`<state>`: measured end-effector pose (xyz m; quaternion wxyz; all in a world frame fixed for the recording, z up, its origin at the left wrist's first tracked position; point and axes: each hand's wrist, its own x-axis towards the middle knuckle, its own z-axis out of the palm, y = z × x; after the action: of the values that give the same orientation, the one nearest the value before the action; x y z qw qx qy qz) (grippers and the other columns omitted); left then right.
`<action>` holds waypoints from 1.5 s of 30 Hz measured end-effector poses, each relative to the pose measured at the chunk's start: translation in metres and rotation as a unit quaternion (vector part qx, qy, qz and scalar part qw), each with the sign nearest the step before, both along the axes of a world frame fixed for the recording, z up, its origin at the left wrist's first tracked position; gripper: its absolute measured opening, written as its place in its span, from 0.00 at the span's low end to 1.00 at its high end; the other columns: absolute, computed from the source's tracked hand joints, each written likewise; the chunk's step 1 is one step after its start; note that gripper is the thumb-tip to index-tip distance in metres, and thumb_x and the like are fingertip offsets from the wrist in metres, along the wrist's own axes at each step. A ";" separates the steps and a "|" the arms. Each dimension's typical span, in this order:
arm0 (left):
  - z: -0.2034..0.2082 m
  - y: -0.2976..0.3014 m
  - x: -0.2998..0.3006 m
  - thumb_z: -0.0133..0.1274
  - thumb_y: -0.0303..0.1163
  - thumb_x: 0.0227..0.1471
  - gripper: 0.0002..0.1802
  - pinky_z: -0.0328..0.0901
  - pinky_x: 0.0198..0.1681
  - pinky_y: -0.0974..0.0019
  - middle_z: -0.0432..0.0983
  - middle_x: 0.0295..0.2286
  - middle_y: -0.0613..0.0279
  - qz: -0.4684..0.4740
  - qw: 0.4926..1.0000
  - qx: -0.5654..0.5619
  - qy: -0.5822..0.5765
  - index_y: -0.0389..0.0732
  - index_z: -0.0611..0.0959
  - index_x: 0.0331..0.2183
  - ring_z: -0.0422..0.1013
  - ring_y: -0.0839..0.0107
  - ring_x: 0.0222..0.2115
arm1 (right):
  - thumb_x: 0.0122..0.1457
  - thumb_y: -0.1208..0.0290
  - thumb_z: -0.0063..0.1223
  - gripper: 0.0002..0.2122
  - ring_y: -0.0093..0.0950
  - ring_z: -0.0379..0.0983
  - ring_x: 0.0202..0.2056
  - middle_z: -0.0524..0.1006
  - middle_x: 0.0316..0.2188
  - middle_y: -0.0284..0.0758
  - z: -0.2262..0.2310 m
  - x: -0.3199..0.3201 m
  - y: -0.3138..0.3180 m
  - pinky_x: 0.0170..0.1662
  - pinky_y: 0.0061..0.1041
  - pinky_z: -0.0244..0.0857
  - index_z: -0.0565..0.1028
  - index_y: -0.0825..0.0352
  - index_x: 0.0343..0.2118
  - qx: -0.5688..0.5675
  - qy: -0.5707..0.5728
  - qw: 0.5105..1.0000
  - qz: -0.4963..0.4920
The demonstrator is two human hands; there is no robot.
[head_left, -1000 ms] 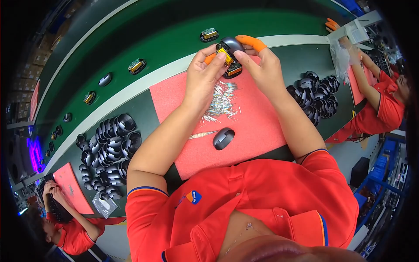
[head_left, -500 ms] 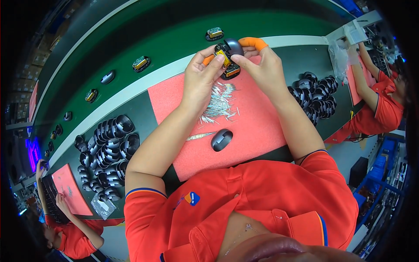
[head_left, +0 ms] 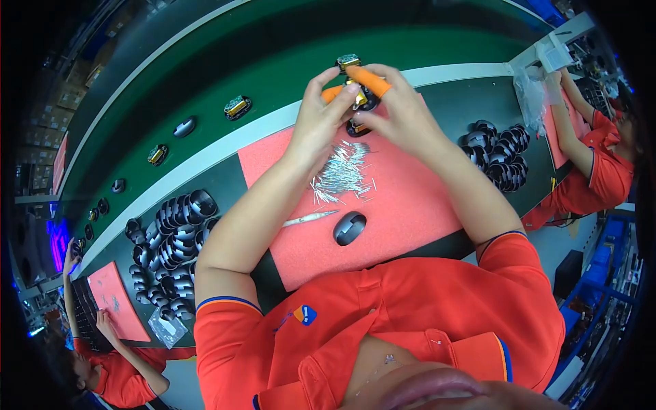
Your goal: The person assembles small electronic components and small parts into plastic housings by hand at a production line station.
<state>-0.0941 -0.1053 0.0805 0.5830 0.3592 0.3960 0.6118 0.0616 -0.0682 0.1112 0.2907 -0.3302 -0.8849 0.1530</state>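
Near the far edge of the pink mat, my left hand grips an opened computer mouse with a yellow block inside. My right hand closes round the same mouse from the right, its orange-covered finger reaching across the top. My fingers partly hide the mouse, and its dark cover cannot be made out clearly. Just below my hands lies a second opened mouse base. Thin metal pins are heaped on the mat. Nearer me are tweezers and a dark mouse shell.
Stacked dark shells stand to the left, and more shells to the right. Beyond a white rail, a green belt carries opened mouse bases and a closed shell. Co-workers in red sit at both sides.
My right hand has tipped inward over the mouse, and the dark cover it held up is now mostly hidden. Pieces on the green belt have shifted right.
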 end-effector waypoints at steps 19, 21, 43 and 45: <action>0.011 0.078 -0.070 0.52 0.34 0.53 0.19 0.67 0.44 0.64 0.75 0.40 0.52 0.093 0.851 0.156 0.493 0.40 0.75 0.47 0.73 0.61 0.42 | 0.49 0.57 0.60 0.35 0.41 0.68 0.48 0.72 0.45 0.47 -0.019 0.048 0.147 0.51 0.35 0.63 0.60 0.61 0.59 0.036 -0.108 0.959 -0.259; 0.023 0.044 -0.079 0.52 0.35 0.55 0.22 0.67 0.44 0.68 0.72 0.41 0.55 0.097 0.944 0.107 0.296 0.37 0.71 0.50 0.72 0.70 0.41 | 0.52 0.56 0.57 0.31 0.38 0.70 0.47 0.73 0.44 0.45 -0.005 0.078 0.127 0.51 0.33 0.63 0.62 0.60 0.58 0.065 -0.079 0.966 -0.236; 0.000 -0.020 -0.076 0.41 0.32 0.59 0.19 0.61 0.55 0.62 0.69 0.46 0.48 0.017 0.990 -0.001 -0.137 0.32 0.67 0.50 0.67 0.60 0.50 | 0.53 0.47 0.54 0.25 0.22 0.67 0.24 0.73 0.25 0.33 -0.018 0.306 0.049 0.33 0.18 0.60 0.74 0.69 0.39 -0.180 0.075 0.855 -0.482; -0.001 -0.021 -0.075 0.41 0.32 0.59 0.20 0.61 0.55 0.62 0.69 0.46 0.49 0.015 0.993 0.006 -0.118 0.32 0.67 0.50 0.67 0.60 0.50 | 0.54 0.48 0.53 0.25 0.22 0.69 0.25 0.74 0.26 0.34 -0.026 0.310 0.061 0.33 0.18 0.61 0.74 0.69 0.41 -0.099 0.115 0.874 -0.461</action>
<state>-0.1694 -0.1258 0.0799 0.6140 0.2818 0.3267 0.6609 0.3715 -0.0071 0.0854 0.3941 -0.7080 -0.5724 0.1256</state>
